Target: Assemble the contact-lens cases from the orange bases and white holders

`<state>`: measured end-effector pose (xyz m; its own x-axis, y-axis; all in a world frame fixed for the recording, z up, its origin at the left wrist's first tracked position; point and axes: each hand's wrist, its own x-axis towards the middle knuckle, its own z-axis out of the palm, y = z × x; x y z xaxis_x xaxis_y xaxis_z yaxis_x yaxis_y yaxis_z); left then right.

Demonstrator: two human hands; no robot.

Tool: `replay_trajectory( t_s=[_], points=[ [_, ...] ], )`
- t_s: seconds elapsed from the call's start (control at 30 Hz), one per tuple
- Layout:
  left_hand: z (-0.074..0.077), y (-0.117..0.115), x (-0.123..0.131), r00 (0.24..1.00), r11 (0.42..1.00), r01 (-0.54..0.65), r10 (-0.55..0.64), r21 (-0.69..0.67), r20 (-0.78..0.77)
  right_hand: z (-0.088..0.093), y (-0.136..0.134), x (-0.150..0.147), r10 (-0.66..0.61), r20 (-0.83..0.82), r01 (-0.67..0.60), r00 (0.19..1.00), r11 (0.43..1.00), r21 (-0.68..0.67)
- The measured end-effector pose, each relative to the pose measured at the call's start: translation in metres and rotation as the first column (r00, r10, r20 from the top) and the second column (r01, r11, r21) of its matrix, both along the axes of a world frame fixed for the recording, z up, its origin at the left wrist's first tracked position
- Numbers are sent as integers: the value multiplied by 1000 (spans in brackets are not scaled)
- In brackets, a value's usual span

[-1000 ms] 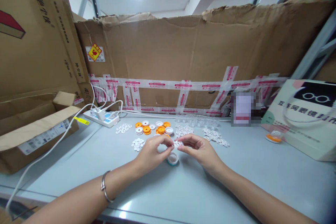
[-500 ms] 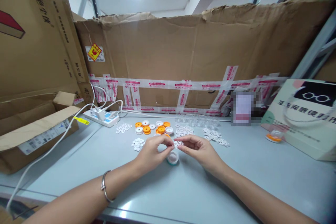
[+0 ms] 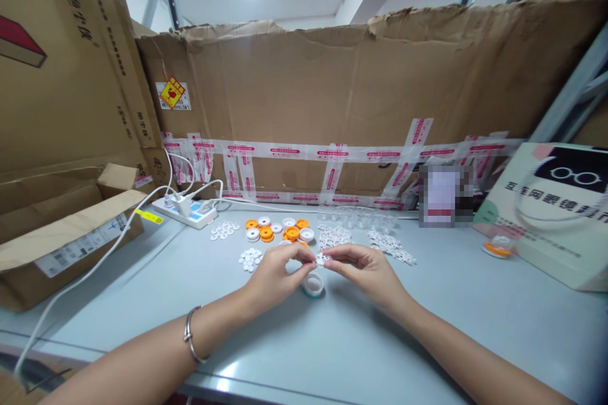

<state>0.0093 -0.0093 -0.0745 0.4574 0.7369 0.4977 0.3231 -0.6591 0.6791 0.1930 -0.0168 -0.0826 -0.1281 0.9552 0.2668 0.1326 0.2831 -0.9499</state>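
Both hands meet over the middle of the table, pinching a small white plastic piece (image 3: 322, 260) between them. My left hand (image 3: 278, 272) holds its left side with thumb and forefinger, and my right hand (image 3: 363, 269) grips its right side the same way. Just below the fingertips stands a round, clear-and-white cup with a teal base (image 3: 313, 285). Behind the hands lie orange and white round parts (image 3: 266, 234), partly covered by my left hand. A pile of small white pieces (image 3: 335, 236) is right behind the fingertips.
Left of my hands are white discs (image 3: 250, 259) and white rings (image 3: 225, 230). Clear cups (image 3: 358, 218) line the back; more white pieces (image 3: 392, 247) lie right. A power strip (image 3: 185, 210), open carton (image 3: 71, 234), orange-based cup (image 3: 498, 247) and printed bag (image 3: 546, 215) stand around.
Both hands stay at nearly the same spot, still pinching the small white piece. The right fingertips have shifted slightly on it. The whole view has moved a little.
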Motion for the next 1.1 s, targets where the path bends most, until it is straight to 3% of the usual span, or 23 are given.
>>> replay_trajectory(
  t_s=[0.3, 0.67, 0.83, 1.1],
  points=[
    [0, 1, 0, 1000, 1000, -9, 9, -3, 12, 1, 0, -1, 51, -75, -54, 996, 998, -33],
    [-4, 2, 0, 998, 997, 12, -7, 77, -57, -1, 0, -2, 114, -162, -143, 980, 974, -178],
    [-5, 1, 1, 989, 993, 5, 12, 115, -146, -4, 1, -2, 110, -135, -133, 985, 977, -169],
    [6, 1, -8, 966, 999, 16, -7, 32, -259, -5, 9, 3, 3, -52, -8, 999, 996, -85]
  ],
)
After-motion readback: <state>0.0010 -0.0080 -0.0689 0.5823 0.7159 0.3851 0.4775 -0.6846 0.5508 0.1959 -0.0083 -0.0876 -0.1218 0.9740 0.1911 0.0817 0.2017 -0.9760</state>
